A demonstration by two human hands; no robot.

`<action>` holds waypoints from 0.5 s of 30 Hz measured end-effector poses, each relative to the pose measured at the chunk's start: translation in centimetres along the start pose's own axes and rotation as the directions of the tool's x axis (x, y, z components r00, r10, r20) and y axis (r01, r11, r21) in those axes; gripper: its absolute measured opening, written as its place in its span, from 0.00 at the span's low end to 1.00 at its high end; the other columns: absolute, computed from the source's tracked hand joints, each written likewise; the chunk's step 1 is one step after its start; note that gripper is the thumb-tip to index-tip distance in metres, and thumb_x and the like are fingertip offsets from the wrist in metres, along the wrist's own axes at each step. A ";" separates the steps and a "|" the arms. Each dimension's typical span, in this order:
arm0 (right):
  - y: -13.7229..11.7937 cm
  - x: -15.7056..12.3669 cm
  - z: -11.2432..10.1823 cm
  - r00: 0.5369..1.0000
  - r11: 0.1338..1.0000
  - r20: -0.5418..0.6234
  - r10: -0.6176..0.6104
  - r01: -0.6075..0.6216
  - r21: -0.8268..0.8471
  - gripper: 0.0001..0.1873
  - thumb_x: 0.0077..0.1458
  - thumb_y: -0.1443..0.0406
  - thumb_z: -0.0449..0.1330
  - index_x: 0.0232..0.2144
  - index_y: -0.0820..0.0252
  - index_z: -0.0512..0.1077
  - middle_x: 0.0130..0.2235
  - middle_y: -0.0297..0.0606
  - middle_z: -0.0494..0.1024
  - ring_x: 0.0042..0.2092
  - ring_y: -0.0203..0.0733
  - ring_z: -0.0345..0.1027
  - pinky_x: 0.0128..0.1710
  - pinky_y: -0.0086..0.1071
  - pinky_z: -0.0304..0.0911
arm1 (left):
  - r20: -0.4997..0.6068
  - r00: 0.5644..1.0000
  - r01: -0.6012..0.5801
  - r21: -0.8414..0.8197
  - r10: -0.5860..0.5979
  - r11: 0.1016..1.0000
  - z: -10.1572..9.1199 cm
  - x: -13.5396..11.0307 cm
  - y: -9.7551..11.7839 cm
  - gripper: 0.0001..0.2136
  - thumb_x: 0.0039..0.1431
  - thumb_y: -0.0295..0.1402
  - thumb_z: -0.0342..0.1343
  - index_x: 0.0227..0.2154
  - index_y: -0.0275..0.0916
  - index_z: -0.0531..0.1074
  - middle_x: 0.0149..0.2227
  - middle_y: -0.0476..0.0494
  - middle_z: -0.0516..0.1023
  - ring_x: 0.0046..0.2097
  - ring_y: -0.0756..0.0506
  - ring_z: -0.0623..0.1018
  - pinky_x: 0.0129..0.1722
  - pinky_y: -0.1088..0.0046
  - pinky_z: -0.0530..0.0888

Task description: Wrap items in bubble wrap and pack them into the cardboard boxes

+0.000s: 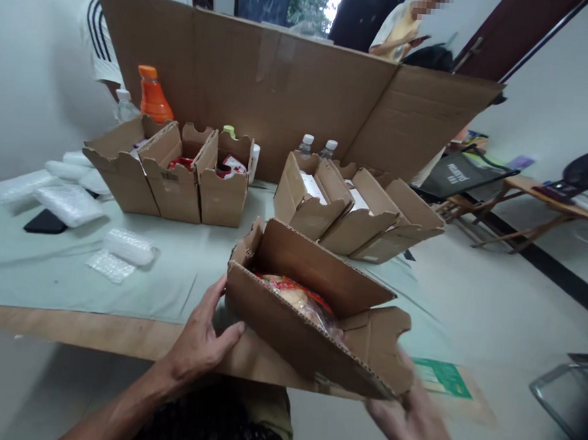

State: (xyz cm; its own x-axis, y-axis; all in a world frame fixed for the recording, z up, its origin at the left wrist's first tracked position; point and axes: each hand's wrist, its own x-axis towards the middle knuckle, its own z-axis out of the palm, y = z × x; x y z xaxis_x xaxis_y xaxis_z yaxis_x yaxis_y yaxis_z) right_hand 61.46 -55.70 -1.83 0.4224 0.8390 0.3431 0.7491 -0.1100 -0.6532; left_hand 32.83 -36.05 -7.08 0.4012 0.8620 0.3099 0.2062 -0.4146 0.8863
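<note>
A cardboard box [287, 332] with an open top and notched ends is tilted above the near table edge. Inside it lies a clear and red plastic packet [304, 297] of pale, rounded food; its exact kind I cannot make out. My left hand [202, 337] holds the box's left end, thumb along the near side and fingertips partly hidden behind the cardboard. At the right end, my right hand [412, 413] grips from the outside and below; it is blurred, and its fingers are mostly hidden by the box.
Similar cardboard boxes [176, 189] with packets stand at the back left, and more boxes [314, 214] at the back right. Behind them rises a cardboard screen [292, 80]. An orange bottle [154, 98], bubble wrap [127, 250] and a black phone-like object [45, 221] are left. Two people stand beyond.
</note>
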 end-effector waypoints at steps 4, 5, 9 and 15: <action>-0.1 3.9 4.6 0.994 0.995 0.103 0.023 -0.032 0.092 0.23 0.53 0.48 0.66 0.47 0.52 0.79 0.44 0.44 0.85 0.46 0.59 0.79 0.44 0.48 0.77 | -0.164 0.986 0.037 0.002 -0.036 0.999 0.8 1.8 -0.5 0.24 0.64 0.34 0.55 0.63 0.40 0.66 0.59 0.36 0.76 0.58 0.40 0.77 0.59 0.57 0.75; -0.1 5.8 5.6 0.994 0.991 0.109 0.027 -0.040 0.125 0.23 0.53 0.47 0.66 0.46 0.53 0.78 0.43 0.44 0.85 0.46 0.59 0.79 0.45 0.48 0.76 | -0.198 0.980 0.027 0.014 -0.023 1.000 0.7 2.6 -0.8 0.24 0.64 0.33 0.55 0.63 0.39 0.66 0.59 0.36 0.76 0.58 0.40 0.77 0.59 0.58 0.75; 0.1 14.1 9.4 0.996 0.968 0.092 -0.006 -0.018 0.251 0.26 0.51 0.47 0.66 0.45 0.56 0.74 0.43 0.46 0.83 0.44 0.56 0.78 0.45 0.50 0.73 | -0.226 0.973 -0.033 0.076 0.049 0.997 -0.3 6.1 -1.8 0.27 0.63 0.29 0.52 0.65 0.38 0.64 0.60 0.35 0.75 0.57 0.41 0.78 0.56 0.59 0.77; 1.6 15.4 12.9 0.994 0.956 0.070 0.082 -0.099 0.278 0.30 0.54 0.47 0.63 0.53 0.59 0.73 0.48 0.49 0.83 0.45 0.52 0.79 0.47 0.48 0.73 | -0.251 0.946 -0.064 0.475 0.205 0.878 -7.1 5.8 -3.9 0.23 0.64 0.31 0.55 0.62 0.39 0.68 0.62 0.34 0.74 0.63 0.37 0.73 0.65 0.51 0.69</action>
State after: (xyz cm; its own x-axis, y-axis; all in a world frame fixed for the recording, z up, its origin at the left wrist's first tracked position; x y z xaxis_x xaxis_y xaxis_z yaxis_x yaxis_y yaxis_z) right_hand 62.55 -36.10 -6.34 0.4461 0.8621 0.2403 0.5325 -0.0399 -0.8455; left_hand 27.99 -27.35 -6.32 0.1974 0.8036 0.5614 0.5794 -0.5576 0.5945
